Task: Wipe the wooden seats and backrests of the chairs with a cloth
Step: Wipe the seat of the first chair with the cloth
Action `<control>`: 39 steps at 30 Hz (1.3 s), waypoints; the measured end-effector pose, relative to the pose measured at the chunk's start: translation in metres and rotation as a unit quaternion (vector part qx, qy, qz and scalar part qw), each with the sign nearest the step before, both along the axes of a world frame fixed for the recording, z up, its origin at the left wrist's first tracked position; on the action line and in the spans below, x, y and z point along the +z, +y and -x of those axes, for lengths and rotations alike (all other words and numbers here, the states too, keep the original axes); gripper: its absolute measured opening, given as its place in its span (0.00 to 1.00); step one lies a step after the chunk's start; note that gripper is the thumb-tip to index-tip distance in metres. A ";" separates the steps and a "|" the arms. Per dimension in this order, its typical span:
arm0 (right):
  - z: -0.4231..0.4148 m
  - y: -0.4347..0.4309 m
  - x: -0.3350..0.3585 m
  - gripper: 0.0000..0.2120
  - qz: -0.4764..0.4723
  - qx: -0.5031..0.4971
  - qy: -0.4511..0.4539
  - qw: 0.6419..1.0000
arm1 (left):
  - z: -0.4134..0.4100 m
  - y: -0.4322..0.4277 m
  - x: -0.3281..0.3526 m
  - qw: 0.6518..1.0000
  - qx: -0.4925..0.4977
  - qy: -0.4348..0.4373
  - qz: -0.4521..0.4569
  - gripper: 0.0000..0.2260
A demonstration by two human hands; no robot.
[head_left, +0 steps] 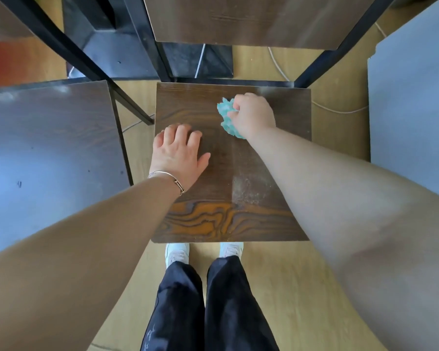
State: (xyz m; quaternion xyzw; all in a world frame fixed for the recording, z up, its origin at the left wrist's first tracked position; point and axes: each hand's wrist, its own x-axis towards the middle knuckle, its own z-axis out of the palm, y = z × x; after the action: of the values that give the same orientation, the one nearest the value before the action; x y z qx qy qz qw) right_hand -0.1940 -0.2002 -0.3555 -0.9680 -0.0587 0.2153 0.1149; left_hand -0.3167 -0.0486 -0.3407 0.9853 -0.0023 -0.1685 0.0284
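A dark wooden chair seat (228,214) lies straight below me, with its wooden backrest (251,19) at the top of the view. My right hand (254,115) grips a bunched teal cloth (226,115) and presses it on the far right part of the seat. My left hand (179,150) rests flat on the seat's left side, fingers spread, a thin bracelet on the wrist. A dusty patch shows on the seat near my right forearm.
A second chair seat (48,148) stands close on the left, its black metal frame (69,49) slanting between the two. A grey surface (413,97) lies to the right. Black pedestal bases (127,46) and a white cable (340,111) sit on the wood floor behind. My feet stand at the seat's front edge.
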 end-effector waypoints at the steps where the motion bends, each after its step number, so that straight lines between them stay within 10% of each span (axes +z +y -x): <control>1: 0.015 -0.003 0.001 0.08 -0.006 0.007 0.000 1.000 | 0.010 0.000 0.001 1.000 -0.001 0.009 0.001 0.23; 22: 0.283 -0.061 -0.010 0.12 -0.112 0.035 0.019 0.993 | 0.157 -0.013 0.017 0.996 -0.063 0.067 0.006 0.24; 39: 0.037 -0.047 0.008 0.08 -0.137 -0.150 -0.023 0.979 | 0.028 -0.022 0.019 1.000 -0.026 -0.007 0.006 0.24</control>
State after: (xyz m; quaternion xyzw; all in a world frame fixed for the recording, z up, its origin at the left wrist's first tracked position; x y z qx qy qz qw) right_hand -0.2315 -0.2473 -0.3477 -0.9456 0.0553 0.1630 0.2762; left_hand -0.3450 -0.0706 -0.3214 0.9858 -0.0291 -0.1626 0.0300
